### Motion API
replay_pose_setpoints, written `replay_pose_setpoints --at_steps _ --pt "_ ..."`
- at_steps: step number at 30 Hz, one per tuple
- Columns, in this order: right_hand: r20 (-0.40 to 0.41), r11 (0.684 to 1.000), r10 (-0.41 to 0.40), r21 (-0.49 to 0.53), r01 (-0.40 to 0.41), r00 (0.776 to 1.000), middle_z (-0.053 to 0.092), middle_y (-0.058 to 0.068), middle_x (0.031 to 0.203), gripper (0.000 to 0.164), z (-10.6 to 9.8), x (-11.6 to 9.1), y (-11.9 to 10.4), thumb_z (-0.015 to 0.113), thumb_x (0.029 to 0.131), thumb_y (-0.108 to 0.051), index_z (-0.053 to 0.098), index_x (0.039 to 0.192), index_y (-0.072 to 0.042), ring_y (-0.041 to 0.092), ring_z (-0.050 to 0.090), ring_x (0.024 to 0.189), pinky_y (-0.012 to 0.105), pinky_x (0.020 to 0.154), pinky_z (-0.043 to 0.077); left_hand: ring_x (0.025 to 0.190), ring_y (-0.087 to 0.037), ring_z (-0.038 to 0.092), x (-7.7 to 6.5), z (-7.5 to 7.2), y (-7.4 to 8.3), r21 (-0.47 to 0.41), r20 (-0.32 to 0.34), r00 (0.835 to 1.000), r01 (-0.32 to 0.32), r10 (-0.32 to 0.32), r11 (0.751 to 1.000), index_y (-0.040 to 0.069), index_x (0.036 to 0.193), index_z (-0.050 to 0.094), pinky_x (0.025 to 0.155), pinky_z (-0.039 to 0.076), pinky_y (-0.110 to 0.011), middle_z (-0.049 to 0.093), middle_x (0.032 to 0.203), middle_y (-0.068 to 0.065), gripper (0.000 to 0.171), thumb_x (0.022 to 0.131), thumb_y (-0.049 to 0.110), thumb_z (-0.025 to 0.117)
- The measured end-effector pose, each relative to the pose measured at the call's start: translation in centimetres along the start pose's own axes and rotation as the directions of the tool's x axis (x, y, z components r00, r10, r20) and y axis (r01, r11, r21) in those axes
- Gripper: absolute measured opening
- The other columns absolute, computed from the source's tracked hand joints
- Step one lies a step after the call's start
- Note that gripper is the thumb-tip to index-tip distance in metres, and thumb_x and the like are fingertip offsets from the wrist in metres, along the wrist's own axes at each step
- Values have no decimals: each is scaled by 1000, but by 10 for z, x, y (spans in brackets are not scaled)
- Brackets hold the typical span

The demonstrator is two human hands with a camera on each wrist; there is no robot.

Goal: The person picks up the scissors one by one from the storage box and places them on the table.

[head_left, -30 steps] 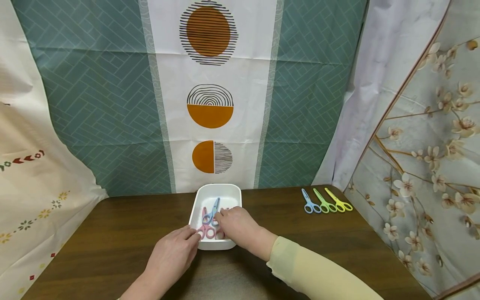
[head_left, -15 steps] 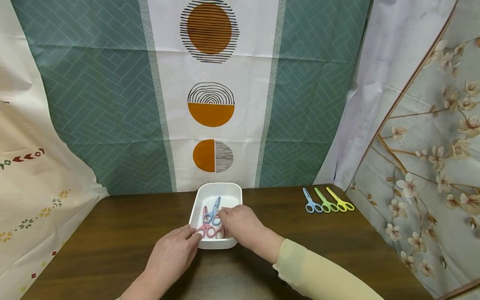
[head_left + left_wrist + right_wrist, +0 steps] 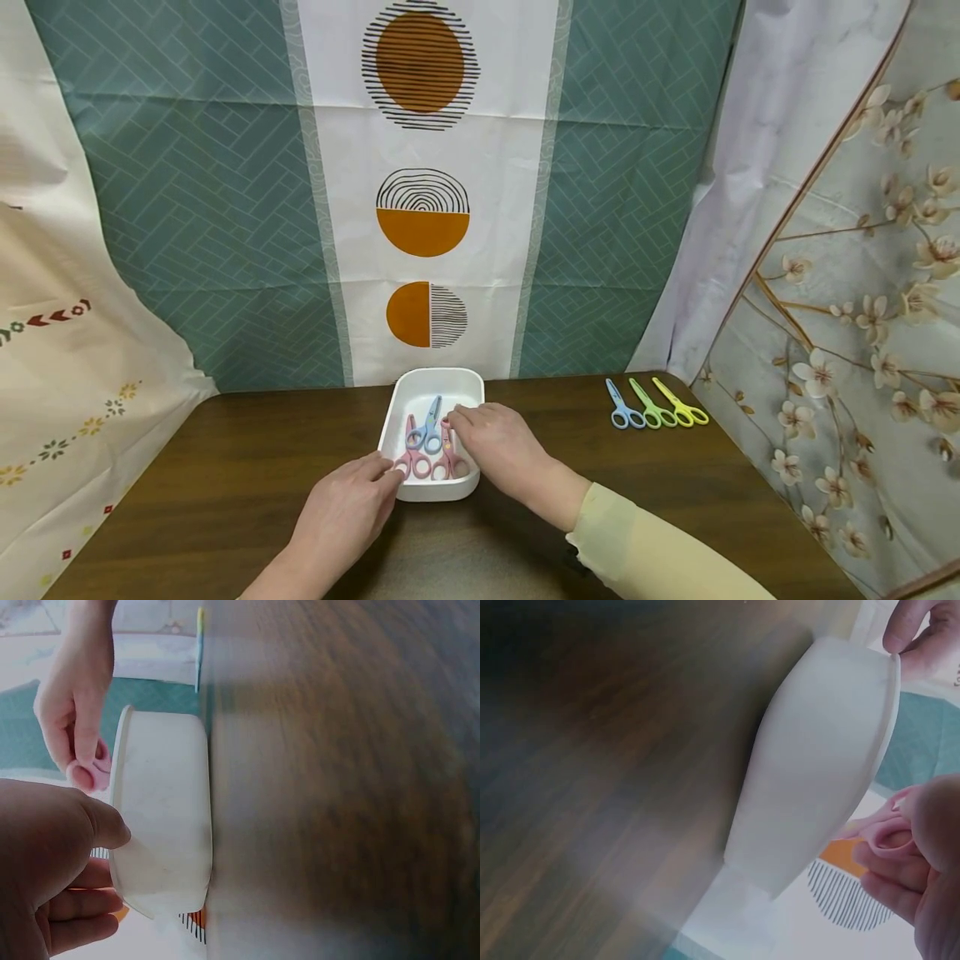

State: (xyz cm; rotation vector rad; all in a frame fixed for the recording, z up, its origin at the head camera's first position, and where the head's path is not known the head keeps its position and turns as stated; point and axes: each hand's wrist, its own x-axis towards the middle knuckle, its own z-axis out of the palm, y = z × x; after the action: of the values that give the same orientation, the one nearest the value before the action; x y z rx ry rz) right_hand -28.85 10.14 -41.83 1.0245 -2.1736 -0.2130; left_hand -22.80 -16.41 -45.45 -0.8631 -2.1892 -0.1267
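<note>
My left hand [image 3: 348, 508] grips the near left rim of a white plastic tray [image 3: 435, 492], thumb against its outer wall in the left wrist view. My right hand [image 3: 498, 442], over the tray's right rim, holds pink scissors by the handles; the pink scissors [image 3: 892, 834] show in the right wrist view, blades toward the tray and partly hidden behind its wall. Inside the tray, blue scissors [image 3: 427, 431] lie in the middle, partly over pink scissors [image 3: 412, 458] at the left. Pink handles [image 3: 450, 467] show at the right.
On the dark wooden table [image 3: 247, 492], blue scissors [image 3: 627, 415], green scissors [image 3: 654, 412] and yellow scissors [image 3: 684, 410] lie in a row at the far right. A patterned cloth [image 3: 225, 250] hangs behind the table's back edge.
My right hand has shifted slightly right and back toward the tray's right rim, uncovering pink handles at the tray's right. The left hand keeps its place on the rim.
</note>
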Motion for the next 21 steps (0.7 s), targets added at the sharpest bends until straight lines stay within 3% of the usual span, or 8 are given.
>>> replay_pose_setpoints --at_steps 15,21 --pt "-163 994 89 72 -79 983 82 4 110 31 -10 -15 21 89 94 -10 74 121 -6 17 77 91 35 91 63 81 -18 68 0 0 0 10 27 999 17 -17 1000 15 92 74 71 61 -35 69 92 2 23 78 6 90" --pt "-176 987 145 93 -131 974 81 2 106 28 -16 -24 29 87 96 -14 72 120 -7 16 79 93 34 86 65 83 -18 69 0 -1 0 10 43 999 26 -26 1000 16 93 75 72 62 -35 69 92 2 23 78 7 91"
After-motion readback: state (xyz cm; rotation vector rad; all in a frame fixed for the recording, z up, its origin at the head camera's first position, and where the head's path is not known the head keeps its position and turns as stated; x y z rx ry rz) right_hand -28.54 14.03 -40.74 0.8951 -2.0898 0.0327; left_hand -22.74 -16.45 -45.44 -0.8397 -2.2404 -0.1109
